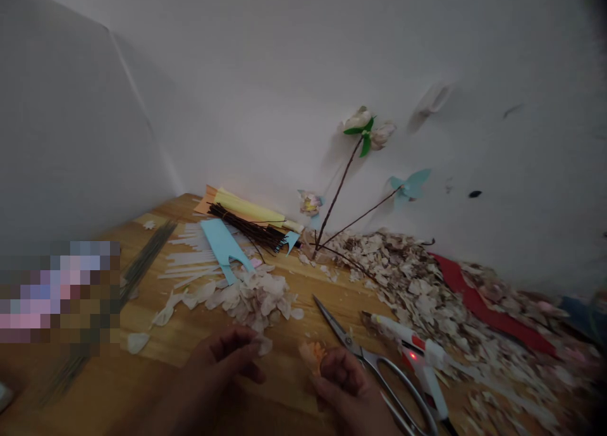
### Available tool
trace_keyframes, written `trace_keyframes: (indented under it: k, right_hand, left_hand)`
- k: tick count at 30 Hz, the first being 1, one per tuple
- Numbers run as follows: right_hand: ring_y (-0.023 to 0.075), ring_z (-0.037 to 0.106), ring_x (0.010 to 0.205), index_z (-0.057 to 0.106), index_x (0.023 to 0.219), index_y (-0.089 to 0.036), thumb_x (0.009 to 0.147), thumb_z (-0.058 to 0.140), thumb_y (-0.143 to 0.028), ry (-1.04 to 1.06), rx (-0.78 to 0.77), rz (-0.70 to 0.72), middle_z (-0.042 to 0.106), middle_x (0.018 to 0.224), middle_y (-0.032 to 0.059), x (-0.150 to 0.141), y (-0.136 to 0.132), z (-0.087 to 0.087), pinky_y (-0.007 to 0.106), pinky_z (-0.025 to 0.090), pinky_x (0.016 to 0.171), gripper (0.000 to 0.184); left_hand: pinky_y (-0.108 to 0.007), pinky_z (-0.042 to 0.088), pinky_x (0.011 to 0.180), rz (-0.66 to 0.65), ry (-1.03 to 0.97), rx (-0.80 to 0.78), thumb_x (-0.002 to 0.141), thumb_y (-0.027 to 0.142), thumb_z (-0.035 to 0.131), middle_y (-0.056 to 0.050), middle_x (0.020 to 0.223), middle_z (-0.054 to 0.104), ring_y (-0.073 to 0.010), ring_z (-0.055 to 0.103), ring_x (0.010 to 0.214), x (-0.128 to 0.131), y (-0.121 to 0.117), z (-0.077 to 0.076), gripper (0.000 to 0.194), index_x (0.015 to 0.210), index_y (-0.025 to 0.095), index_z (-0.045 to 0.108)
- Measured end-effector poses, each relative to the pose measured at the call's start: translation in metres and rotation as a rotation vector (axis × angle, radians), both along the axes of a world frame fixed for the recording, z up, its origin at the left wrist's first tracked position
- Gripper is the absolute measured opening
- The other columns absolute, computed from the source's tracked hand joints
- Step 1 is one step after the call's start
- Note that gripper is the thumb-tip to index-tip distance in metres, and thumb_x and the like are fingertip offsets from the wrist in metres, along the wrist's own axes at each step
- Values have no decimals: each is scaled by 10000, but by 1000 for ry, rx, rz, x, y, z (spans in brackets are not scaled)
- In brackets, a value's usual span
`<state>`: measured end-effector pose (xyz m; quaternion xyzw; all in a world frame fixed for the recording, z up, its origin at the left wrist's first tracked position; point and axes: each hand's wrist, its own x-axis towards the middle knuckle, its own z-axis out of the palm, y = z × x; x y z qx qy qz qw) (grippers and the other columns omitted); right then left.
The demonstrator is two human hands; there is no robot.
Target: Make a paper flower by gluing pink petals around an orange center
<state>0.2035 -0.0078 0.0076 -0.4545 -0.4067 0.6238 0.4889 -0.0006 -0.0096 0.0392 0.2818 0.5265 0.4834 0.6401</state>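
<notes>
Pinching a thin pale petal (pixel 266 345) in left hand (pixel 231 356), gripping orange flower piece (pixel 313 356) in right hand (pixel 346 381), both low over table (pixel 282 395). Best to hold petal lightly by its edge, avoid creasing, keep flower piece steady, clear of scissors (pixel 351 343).

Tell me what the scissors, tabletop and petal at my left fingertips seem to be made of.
Scissors: metal, probably steel, given the silvery sheen. Tabletop: wood or wood-look, with brown grain and a faint gloss. Petal: thin and pale, seemingly translucent; fabric, paper or dried plant, I can't tell which.
</notes>
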Motion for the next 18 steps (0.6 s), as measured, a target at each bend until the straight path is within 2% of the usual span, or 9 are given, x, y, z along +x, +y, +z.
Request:
trace_keyframes:
  k: [7, 13, 18]
  right_hand:
    - [122, 559, 556, 602, 623, -204, 505, 830, -393, -74, 26, -129, 585, 598, -36, -2, -1, 3, 219, 463, 527, 319]
    - [123, 536, 523, 579, 579, -200, 482, 824, -429, -118, 58, -245, 556, 581, -32, -12, -6, 9, 220, 450, 483, 350]
    - [120, 539, 498, 556, 590, -204, 504, 805, -469, -123, 78, -232, 556, 578, -32, -17, -8, 9, 222, 454, 472, 373]
  left_hand:
    - [-165, 366, 390, 2, -114, -105, 522, 301, 806, 25, 574, 640, -103, 588, 456, 4, -1, -5, 259, 657, 165, 631]
    - [-178, 398, 462, -99, -194, -106, 555, 311, 806, 7, 552, 648, -101, 587, 479, 4, -3, -13, 251, 685, 151, 661]
    - [-183, 395, 434, -66, -172, -112, 541, 309, 804, 21, 523, 638, -105, 578, 455, 7, -4, -13, 244, 662, 162, 652]
